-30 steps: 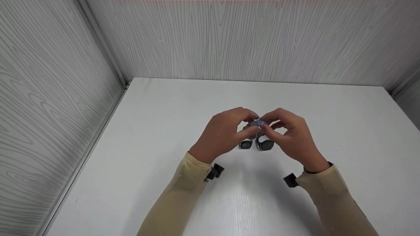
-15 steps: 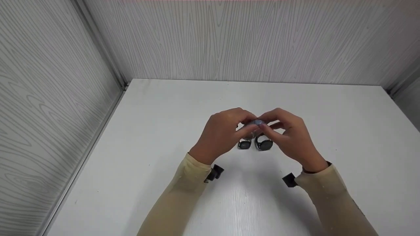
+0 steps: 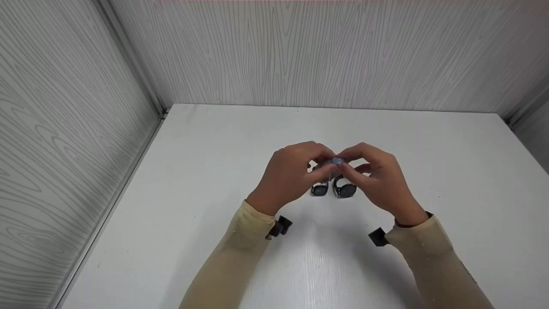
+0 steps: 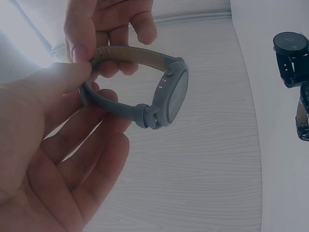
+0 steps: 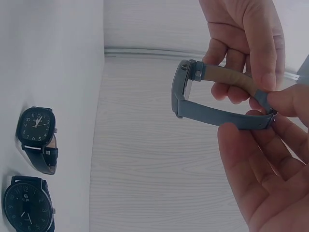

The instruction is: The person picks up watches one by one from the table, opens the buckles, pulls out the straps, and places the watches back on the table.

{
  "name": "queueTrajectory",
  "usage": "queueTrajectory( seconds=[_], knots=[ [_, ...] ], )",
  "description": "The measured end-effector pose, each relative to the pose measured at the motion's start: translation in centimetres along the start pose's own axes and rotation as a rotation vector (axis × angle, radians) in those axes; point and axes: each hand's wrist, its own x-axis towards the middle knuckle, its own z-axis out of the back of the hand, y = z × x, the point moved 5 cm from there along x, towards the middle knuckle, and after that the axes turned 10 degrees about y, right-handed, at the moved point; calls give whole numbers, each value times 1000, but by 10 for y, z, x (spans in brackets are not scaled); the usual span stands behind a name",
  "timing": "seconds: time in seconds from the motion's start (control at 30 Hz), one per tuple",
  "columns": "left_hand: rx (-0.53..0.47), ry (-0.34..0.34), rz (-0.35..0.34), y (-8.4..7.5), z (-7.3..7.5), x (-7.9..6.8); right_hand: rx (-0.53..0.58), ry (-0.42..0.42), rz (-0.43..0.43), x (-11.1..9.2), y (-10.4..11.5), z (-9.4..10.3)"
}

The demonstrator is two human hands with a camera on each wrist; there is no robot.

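A blue-grey wristwatch (image 3: 338, 160) is held up between both hands, over the table. Its strap (image 4: 125, 110) forms a loop, with the watch case (image 5: 180, 89) on the side away from the fingertips. My left hand (image 3: 291, 174) pinches the strap between thumb and fingers. From the other side, my right hand (image 3: 381, 178) pinches the same part, where the strap ends overlap (image 5: 270, 115). Fingers partly hide the fastening. Below the hands lie two black watches: a squarish one (image 3: 319, 189) and a larger round one (image 3: 347, 190).
A white tabletop (image 3: 240, 128) spreads under the hands. Pale wood-grain panels stand behind it (image 3: 274, 56) and along its left side (image 3: 55, 150). In the right wrist view the squarish watch (image 5: 36, 128) and the round watch (image 5: 28, 205) lie dial up.
Fingertips of both hands have drawn slightly closer together on the strap. The hands stay nearly in place, and the two black watches have not moved.
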Motion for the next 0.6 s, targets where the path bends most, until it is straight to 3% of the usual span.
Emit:
queueTrajectory(
  seconds=[0.37, 0.6],
  knots=[
    [-95, 29, 66, 2, -3, 3, -5, 11, 0, 0, 2, 2],
    [-162, 27, 35, 3, -5, 2, -8, 0, 5, 0, 3, 1]
  ],
)
